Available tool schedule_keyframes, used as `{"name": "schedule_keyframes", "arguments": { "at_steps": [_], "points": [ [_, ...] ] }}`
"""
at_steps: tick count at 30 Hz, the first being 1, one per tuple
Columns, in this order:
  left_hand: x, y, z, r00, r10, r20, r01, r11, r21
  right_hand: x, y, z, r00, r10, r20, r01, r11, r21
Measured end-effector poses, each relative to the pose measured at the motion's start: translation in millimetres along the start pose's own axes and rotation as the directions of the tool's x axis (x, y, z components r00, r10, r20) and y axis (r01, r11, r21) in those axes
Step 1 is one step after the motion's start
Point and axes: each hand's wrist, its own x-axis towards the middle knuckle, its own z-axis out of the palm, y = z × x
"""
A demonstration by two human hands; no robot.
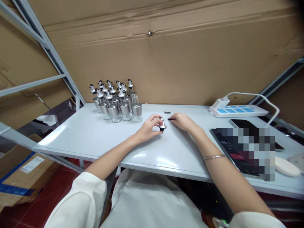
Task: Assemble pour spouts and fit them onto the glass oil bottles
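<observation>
My left hand (152, 128) grips a silver pour spout (162, 125) with a black ribbed stopper at its lower end, held just over the white table (152, 155). Close by on the right, my right hand (181, 122) pinches a small black plastic piece (170, 119) between its fingertips. A similar small black piece (167, 112) lies on the table behind the hands. Left of them stands an open glass bottle (137, 109) with a metal sleeve and no spout. Beside it, several bottles (114, 109) of the same kind carry silver spouts with black tips.
At the back right sits a white power strip (239, 110) with a plugged-in charger (220, 103) and cable. Two dark phones or tablets (234, 152) lie on the right, near a pale oval object (287, 167). Cardboard (175, 63) walls the back; grey shelf posts (54, 60) frame the left.
</observation>
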Motion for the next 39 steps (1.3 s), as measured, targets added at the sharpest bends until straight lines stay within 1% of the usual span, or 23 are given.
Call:
{"name": "schedule_keyframes", "arguments": {
  "at_steps": [4,9,11,14,15,17,19,21,23,25,27,29,32,39],
  "points": [
    [-1,-3,-1,1.0,-0.017,0.012,0.017,1.0,0.018,-10,-9,-8,0.999,0.023,0.046,-0.023,1.0,-0.009],
    [-2,-7,-2,0.997,0.061,0.043,-0.064,0.995,0.079,-18,-18,-8,0.998,0.012,0.065,-0.015,0.999,0.047],
    [-2,-8,-2,0.996,0.084,0.032,-0.087,0.992,0.097,-19,-20,-8,0.997,0.005,0.072,-0.01,0.998,0.066],
    [-1,-7,-3,0.996,0.089,-0.009,-0.087,0.987,0.136,-21,-24,-11,0.995,-0.014,0.097,0.005,0.996,0.093],
    [-1,-7,-4,0.996,0.09,-0.018,-0.087,0.985,0.147,-21,-25,-12,0.996,-0.022,0.088,0.012,0.993,0.114],
    [-1,-6,-5,0.996,0.094,-0.012,-0.091,0.982,0.164,-22,-28,-17,1.0,-0.031,0.007,0.029,0.982,0.186],
    [-1,-6,-5,0.995,0.093,0.018,-0.095,0.979,0.18,-23,-31,-21,0.994,-0.023,-0.109,0.056,0.949,0.311],
    [-1,-6,-5,0.994,0.093,0.052,-0.101,0.975,0.197,-25,-34,-24,0.985,-0.002,-0.171,0.083,0.879,0.47],
    [-1,-7,-5,0.992,0.096,0.077,-0.11,0.971,0.213,-26,-36,-27,0.986,0.012,-0.165,0.095,0.777,0.623],
    [-2,-7,-5,0.99,0.099,0.099,-0.119,0.965,0.232,-27,-38,-30,0.989,0.019,-0.147,0.096,0.677,0.73],
    [-2,-8,-5,0.988,0.103,0.119,-0.13,0.959,0.25,-29,-39,-33,0.991,0.014,-0.13,0.096,0.602,0.793],
    [-3,-8,-5,0.984,0.117,0.132,-0.149,0.952,0.266,-30,-40,-36,0.993,0.001,-0.121,0.101,0.551,0.829],
    [-3,-8,-5,0.979,0.154,0.136,-0.187,0.94,0.285,-30,-41,-37,0.993,-0.007,-0.114,0.101,0.518,0.849],
    [-2,-8,-5,0.974,0.188,0.127,-0.221,0.917,0.332,-30,-44,-33,0.993,0.001,-0.116,0.098,0.524,0.846]
  ]
}}
